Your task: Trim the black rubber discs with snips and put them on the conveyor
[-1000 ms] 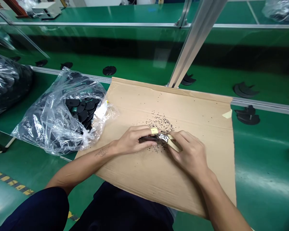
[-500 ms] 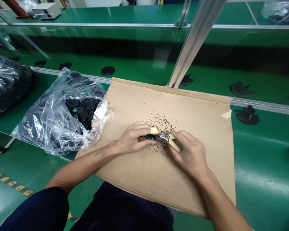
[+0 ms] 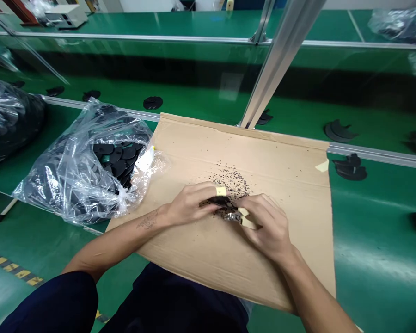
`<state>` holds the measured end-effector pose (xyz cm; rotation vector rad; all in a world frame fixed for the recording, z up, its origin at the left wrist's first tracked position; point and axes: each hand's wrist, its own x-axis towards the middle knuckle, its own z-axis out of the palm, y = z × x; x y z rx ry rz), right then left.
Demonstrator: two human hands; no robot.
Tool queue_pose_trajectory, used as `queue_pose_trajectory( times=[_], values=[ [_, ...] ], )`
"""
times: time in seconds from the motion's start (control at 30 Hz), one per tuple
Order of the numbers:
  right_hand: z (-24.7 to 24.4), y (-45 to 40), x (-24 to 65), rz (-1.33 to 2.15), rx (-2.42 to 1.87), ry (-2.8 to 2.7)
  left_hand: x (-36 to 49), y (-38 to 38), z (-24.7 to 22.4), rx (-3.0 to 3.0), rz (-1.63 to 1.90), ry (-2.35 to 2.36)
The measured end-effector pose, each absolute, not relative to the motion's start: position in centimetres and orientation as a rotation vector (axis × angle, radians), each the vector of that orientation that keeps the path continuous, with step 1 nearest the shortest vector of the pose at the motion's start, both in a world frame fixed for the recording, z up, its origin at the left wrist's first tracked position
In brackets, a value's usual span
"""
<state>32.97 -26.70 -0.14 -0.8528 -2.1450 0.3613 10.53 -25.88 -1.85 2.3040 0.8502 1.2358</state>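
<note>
left hand (image 3: 190, 202) grip: pinching a black piece (image 3: 221, 200) | right hand (image 3: 268, 224) grip: round pliers (image 3: 247, 223) | scraps (image 3: 235, 179) all over cardboard (image 3: 263, 268), bag (image 3: 67, 169) of discs (image 3: 118, 155) at its left edge, so prob mid-job

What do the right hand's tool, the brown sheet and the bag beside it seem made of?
Tool: probably metal, from its silvery shine; cream grips perhaps plastic or rubber.
Sheet: likely cardboard, matte with fold lines.
Bag: likely plastic film, glossy, wrinkled and see-through.

Left hand (image 3: 193, 202) grips a black part (image 3: 221, 201); right hand (image 3: 268, 223) holds pliers (image 3: 248, 223).
</note>
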Motion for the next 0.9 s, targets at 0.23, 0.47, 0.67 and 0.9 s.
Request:
queue_pose_trajectory(
  times=[0.23,0.47,0.67,0.9],
  values=[
    [-0.3,-27.4,32.9,0.229,-0.734,-2.279,10.5,-26.3,-2.0,2.580,0.879,1.018],
    [0.2,-26.0,34.1,0.334,-0.932,-2.056,10.2,-25.7,-1.9,2.290,1.123,0.934],
    [-0.4,-25.2,34.8,0.200,-1.061,-2.275,10.3,-25.8,-1.7,2.159,1.170,0.883],
    [-0.4,-25.5,34.6,0.128,-1.056,-2.323,10.3,-25.8,-1.7,2.167,1.188,0.824]
  ],
)
